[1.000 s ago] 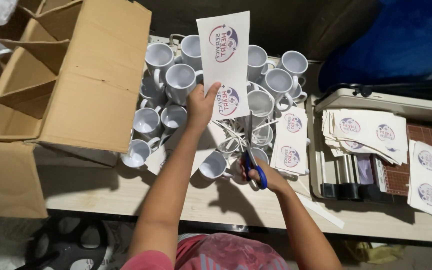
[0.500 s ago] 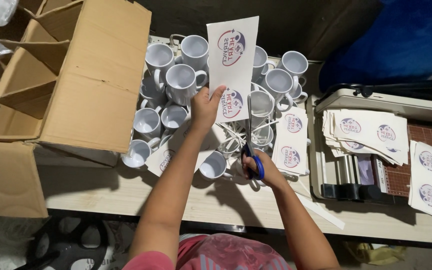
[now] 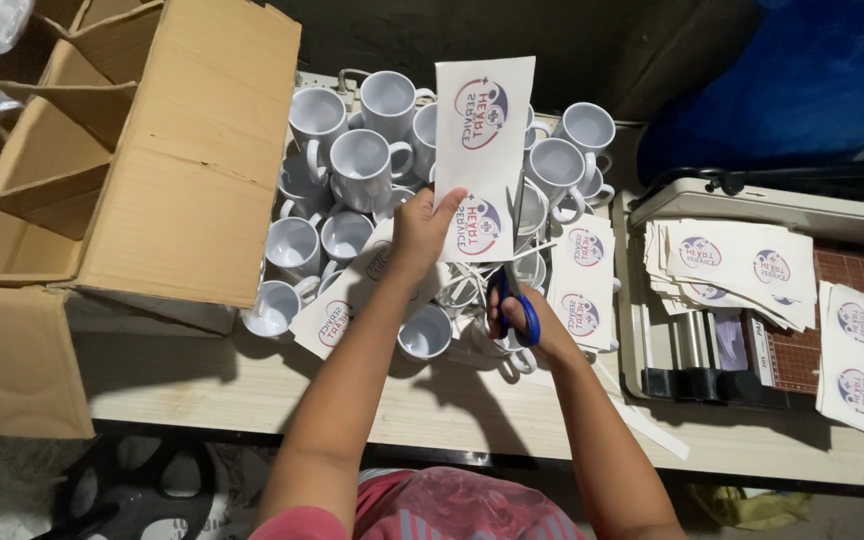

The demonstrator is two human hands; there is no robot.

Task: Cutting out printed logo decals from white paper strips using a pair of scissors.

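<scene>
My left hand (image 3: pixel 422 222) pinches the printed sheet (image 3: pixel 482 150) above the mugs (image 3: pixel 357 160) while my right hand (image 3: pixel 517 318) grips the scissors (image 3: pixel 514 300), so a wobble risks a crooked cut.

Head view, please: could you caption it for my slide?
Left hand holds a printed sheet while right hand works blue-handled scissors above white mugs.

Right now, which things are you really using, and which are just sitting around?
In use:
left hand holding the printed paper sheet
right hand holding the blue scissors

Just lying about:
white mugs
cardboard box
stack of printed papers
paper trimmer
</scene>
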